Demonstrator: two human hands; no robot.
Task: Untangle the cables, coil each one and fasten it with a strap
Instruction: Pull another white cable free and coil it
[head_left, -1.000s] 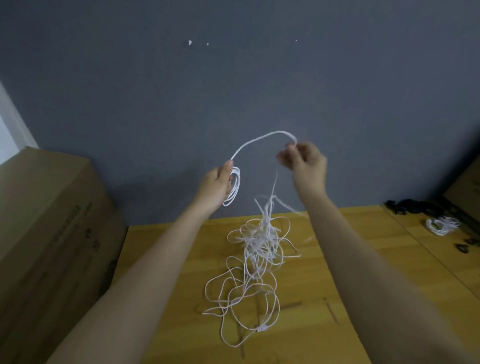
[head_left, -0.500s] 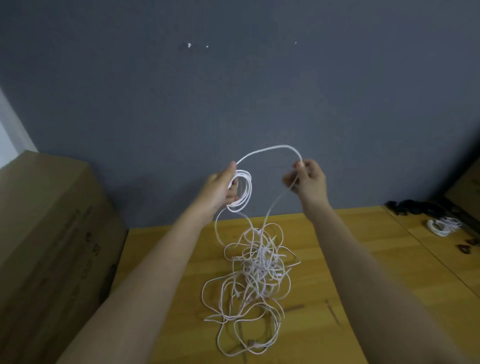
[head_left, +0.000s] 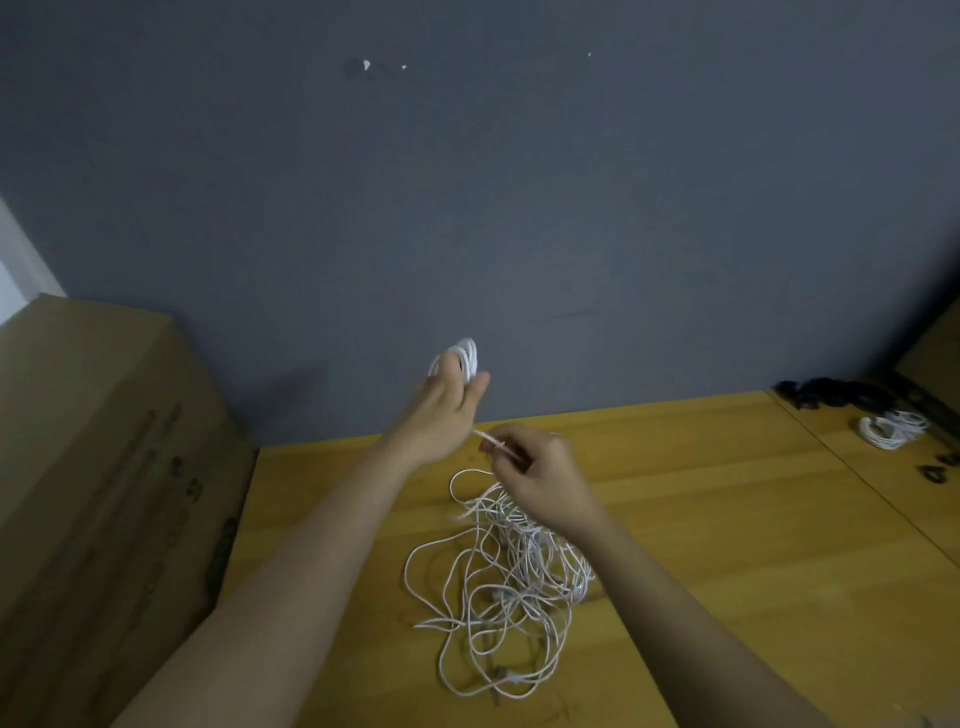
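Above the cable tangle (head_left: 498, 587), left hand (head_left: 441, 410) grips a small coil (head_left: 462, 356), right hand (head_left: 540, 478) pinches the feeding strand; mid-coiling w/ next wrap needing slack pulled free.

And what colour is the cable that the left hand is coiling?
White. The coil in the left hand shows best in the head view.

cardboard box (head_left: 104, 467) left | grey wall (head_left: 519, 208) behind | wooden table (head_left: 727, 519)
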